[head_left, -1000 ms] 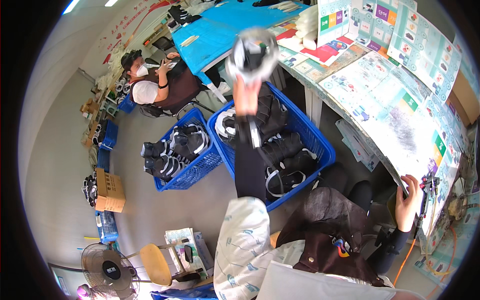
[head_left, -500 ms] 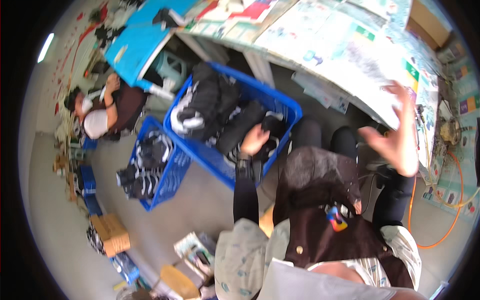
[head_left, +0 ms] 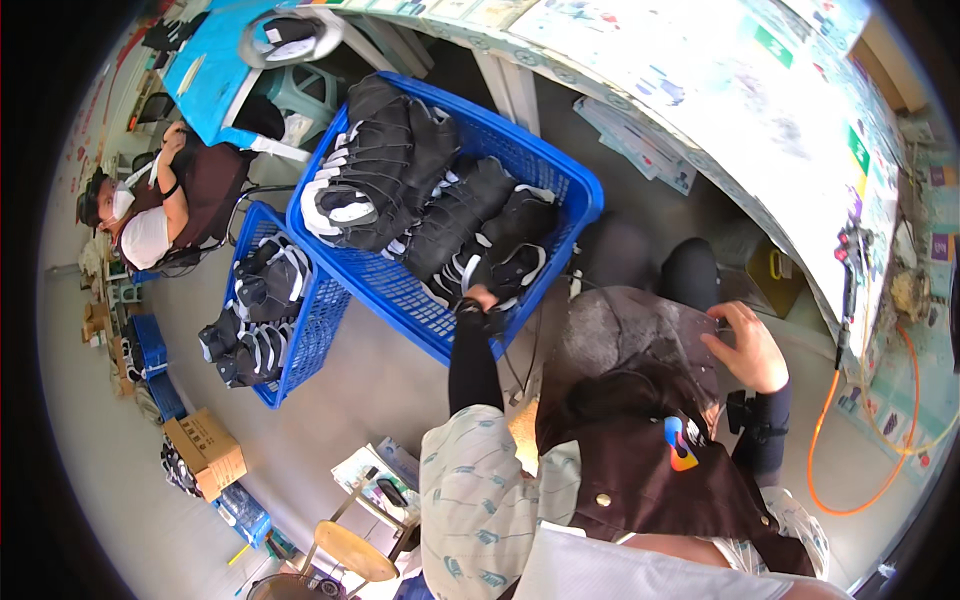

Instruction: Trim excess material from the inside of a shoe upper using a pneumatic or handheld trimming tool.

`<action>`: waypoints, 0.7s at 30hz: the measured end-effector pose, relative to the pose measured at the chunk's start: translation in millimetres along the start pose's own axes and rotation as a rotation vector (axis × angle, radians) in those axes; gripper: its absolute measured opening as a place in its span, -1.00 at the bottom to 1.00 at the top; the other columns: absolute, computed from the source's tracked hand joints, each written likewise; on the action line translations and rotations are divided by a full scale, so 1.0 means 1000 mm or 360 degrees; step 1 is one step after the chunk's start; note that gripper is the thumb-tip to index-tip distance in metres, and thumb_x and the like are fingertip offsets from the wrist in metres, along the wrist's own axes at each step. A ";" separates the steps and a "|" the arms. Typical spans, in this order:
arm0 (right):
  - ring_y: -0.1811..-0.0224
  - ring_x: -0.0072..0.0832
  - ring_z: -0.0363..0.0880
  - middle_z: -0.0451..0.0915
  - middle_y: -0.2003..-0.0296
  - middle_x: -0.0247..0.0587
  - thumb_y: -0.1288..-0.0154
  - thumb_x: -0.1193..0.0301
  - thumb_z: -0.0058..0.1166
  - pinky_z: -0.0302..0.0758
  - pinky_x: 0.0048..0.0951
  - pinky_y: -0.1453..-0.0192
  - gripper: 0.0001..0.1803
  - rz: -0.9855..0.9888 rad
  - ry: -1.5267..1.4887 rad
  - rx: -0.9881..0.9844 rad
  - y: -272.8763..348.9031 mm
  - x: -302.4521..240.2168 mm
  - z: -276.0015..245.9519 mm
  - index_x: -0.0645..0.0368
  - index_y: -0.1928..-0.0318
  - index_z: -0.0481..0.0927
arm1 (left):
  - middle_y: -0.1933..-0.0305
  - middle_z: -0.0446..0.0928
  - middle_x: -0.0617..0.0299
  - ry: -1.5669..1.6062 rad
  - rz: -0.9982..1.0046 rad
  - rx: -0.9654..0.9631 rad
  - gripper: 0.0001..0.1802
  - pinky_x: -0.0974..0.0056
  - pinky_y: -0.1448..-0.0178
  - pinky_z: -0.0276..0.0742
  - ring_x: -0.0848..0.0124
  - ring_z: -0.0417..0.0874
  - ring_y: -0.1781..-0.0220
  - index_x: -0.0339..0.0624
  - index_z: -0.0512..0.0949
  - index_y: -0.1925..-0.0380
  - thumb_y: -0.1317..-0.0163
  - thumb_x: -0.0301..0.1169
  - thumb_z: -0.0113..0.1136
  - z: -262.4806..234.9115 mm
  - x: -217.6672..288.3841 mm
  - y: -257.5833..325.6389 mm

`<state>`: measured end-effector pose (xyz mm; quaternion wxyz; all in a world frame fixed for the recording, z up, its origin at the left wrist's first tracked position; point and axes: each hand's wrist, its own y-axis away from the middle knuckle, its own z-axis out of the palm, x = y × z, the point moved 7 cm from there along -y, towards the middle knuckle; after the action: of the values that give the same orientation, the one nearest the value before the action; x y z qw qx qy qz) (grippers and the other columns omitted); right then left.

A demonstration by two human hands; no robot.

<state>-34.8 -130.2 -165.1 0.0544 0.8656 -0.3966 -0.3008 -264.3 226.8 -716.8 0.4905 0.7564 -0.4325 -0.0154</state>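
— Since a second ago your left hand (head_left: 484, 300) has come down from overhead, where it held up a round grey thing, and now sits at the near rim of the big blue crate (head_left: 570, 165). Your right hand (head_left: 748, 347) has left the table edge and dropped onto your lap.

— What is the left one gripping?

— Your fingers are curled over a black shoe (head_left: 510, 268) right at the crate's rim; the hand looks closed on it, though the sleeve hides part of the grasp. Just beyond your knuckles lie more black shoes with white soles (head_left: 400, 170), heaped toward the far side of the crate.

— And the right hand?

— Loose, fingers half spread, resting on the grey apron (head_left: 620, 330) over your knees; it holds nothing. Past it, well apart, an orange cable (head_left: 868, 420) loops across the floor under the long table (head_left: 760, 110).

— Anything else near the left grip?

— Off to its left stands a smaller blue crate (head_left: 300, 320) with more shoes, just beside the big one. Farther that way another person (head_left: 165, 205) sits in a dark apron. Nearer you than the grip, a round stool (head_left: 352, 552) stands on the floor.
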 end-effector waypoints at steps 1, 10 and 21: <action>-0.02 0.02 0.61 0.63 0.08 0.04 -0.23 0.39 0.35 0.56 -0.14 -0.09 -0.63 -0.0124 -0.0100 0.0051 0.002 -0.017 -0.013 0.27 -0.01 0.61 | 0.10 0.74 -0.19 0.0177 -0.0291 0.0568 -0.46 0.00 -0.07 0.65 -0.03 0.78 -0.01 -0.26 0.74 0.16 0.00 -0.04 0.40 -0.076 -0.068 0.017; -0.04 0.05 0.62 0.66 0.09 0.08 -0.18 0.43 0.36 0.53 -0.12 -0.16 -0.62 -0.0062 -0.0173 -0.0121 -0.028 -0.002 0.043 0.29 0.01 0.61 | -0.41 0.49 0.13 -0.0025 -0.0823 0.0432 -0.55 -0.15 -0.36 0.47 0.11 0.47 -0.48 0.23 0.54 -0.35 -0.54 -0.17 -0.06 -0.085 0.034 -0.035; -0.04 0.08 0.61 0.65 0.08 0.09 -0.22 0.44 0.31 0.52 -0.10 -0.16 -0.65 -0.0097 -0.0141 -0.0124 -0.074 -0.020 0.039 0.30 0.01 0.60 | -0.03 0.73 -0.10 0.1093 -0.0755 0.1291 -0.18 0.15 -0.27 0.60 0.09 0.74 -0.16 -0.38 0.51 -0.28 -0.14 -0.03 0.50 -0.138 -0.135 0.022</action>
<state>-17.8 -59.9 -212.0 0.0612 0.8603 -0.3600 -0.3557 -300.9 414.2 -682.7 0.2569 0.9217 -0.0387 0.2880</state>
